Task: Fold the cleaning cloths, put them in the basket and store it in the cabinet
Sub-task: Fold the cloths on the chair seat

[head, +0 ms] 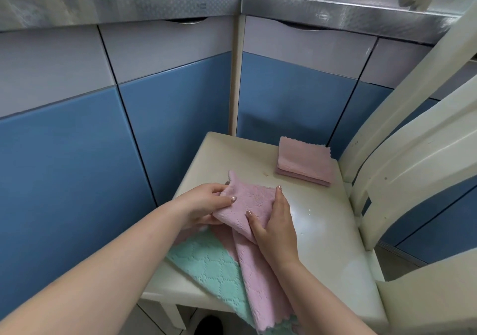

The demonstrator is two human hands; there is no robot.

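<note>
A person's left hand [206, 203] is pinching the pink cloth [247, 205] at its left edge while the right hand [276, 221] is lying flat-fingered on it; its long axis is trailing over the chair seat's [322, 231] near edge.

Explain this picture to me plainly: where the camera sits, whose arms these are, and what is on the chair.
There is no machine here. A camera worn on a person's head looks down at their bare arms. The left hand pinches the edge of a pink textured cleaning cloth, while the right hand presses flat on it. Under it lies a mint-green quilted cloth. Both rest on a cream plastic chair seat, where a folded pink cloth already lies, near the backrest. Blue cabinet doors stand behind.
</note>
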